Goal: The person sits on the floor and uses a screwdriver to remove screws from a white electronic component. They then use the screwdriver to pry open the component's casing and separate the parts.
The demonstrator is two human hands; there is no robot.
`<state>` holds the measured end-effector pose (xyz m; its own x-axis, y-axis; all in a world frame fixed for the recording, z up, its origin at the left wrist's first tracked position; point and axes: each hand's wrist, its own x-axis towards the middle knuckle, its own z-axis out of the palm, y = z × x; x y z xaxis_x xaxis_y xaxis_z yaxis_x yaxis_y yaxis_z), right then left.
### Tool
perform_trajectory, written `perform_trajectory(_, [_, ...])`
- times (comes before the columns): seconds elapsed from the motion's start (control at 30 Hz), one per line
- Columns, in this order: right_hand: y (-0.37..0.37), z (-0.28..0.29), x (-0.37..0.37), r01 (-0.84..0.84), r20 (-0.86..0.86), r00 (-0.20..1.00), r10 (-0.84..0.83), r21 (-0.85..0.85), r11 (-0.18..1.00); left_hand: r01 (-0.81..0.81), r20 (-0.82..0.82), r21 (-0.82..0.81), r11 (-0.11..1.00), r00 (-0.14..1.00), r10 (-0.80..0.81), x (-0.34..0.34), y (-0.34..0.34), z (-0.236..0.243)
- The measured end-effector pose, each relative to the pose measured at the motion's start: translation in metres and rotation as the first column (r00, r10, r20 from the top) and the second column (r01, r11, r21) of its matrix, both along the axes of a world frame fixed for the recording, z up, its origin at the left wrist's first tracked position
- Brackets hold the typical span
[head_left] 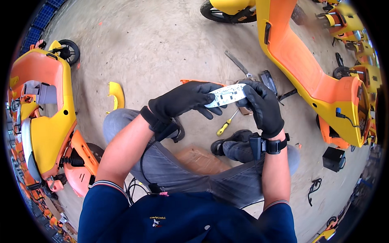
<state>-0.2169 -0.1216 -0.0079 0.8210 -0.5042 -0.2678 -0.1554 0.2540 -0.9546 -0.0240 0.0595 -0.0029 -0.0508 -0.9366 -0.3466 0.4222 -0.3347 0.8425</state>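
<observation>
Between my two black-gloved hands I hold a narrow white circuit board (227, 95) with small dark components on its face. My left hand (184, 98) pinches its left end between thumb and fingers. The right end is gripped by my right hand (263, 106), whose fingers curl round it. Behind the hands an orange strip-like part (187, 81) shows, mostly hidden by the left glove. On the floor below the board lies a screwdriver (226, 124) with a yellow handle. A dark rectangular part (268, 81) rests just beyond my right hand.
A yellow and orange scooter (48, 133) stands on the left, another scooter body (300, 60) on the right. A curved yellow piece (116, 96), a grey metal strip (238, 64), a black box (334, 158) and a black bracket (314, 191) lie on concrete. Flattened cardboard (200, 160) is under my legs.
</observation>
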Motion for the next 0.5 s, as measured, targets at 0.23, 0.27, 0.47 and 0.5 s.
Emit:
perform_trajectory(0.23, [0.004, -0.001, 0.006, -0.053, -0.075, 0.996, 0.049, -0.065, 0.996, 0.059, 0.059, -0.033, 0.998, 0.997, -0.057, 0.003, 0.003, -0.012])
perform_trajectory(0.27, [0.003, -0.001, 0.007, -0.085, -0.061, 0.995, 0.079, -0.096, 0.992, 0.060, 0.020, -0.055, 0.997, 0.998, -0.059, 0.003, 0.002, -0.014])
perform_trajectory(0.47, [0.000, -0.004, 0.021, -0.038, -0.037, 0.999, 0.040, 0.034, 0.999, 0.036, 0.052, -0.036, 0.999, 0.998, -0.035, 0.009, 0.003, -0.012])
perform_trajectory(0.5, [-0.003, -0.004, 0.023, -0.063, -0.029, 0.997, 0.065, 0.052, 0.997, 0.024, 0.054, -0.045, 0.999, 0.998, -0.021, 0.010, 0.003, -0.010])
